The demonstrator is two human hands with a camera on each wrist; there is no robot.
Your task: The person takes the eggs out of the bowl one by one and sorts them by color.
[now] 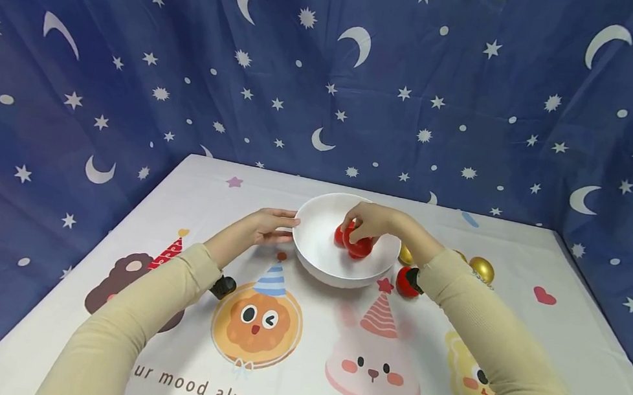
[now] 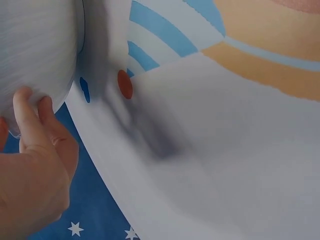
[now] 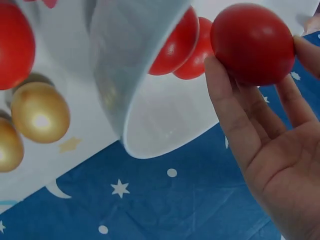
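Head view: white bowl [image 1: 315, 249] directly beneath your right hand [image 1: 371, 219], gripping a red egg [image 3: 252, 45]; your left hand [image 1: 273, 225], fingers extended, touches the bowl.

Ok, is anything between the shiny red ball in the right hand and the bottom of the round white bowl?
Perhaps partly: two other red balls lie in the round white bowl close to the shiny red ball, but bare bottom shows left of them.

Bright head view — dimmer left wrist view, soft shadow [image 2: 162, 144] across tablecloth [image 2: 250, 150]
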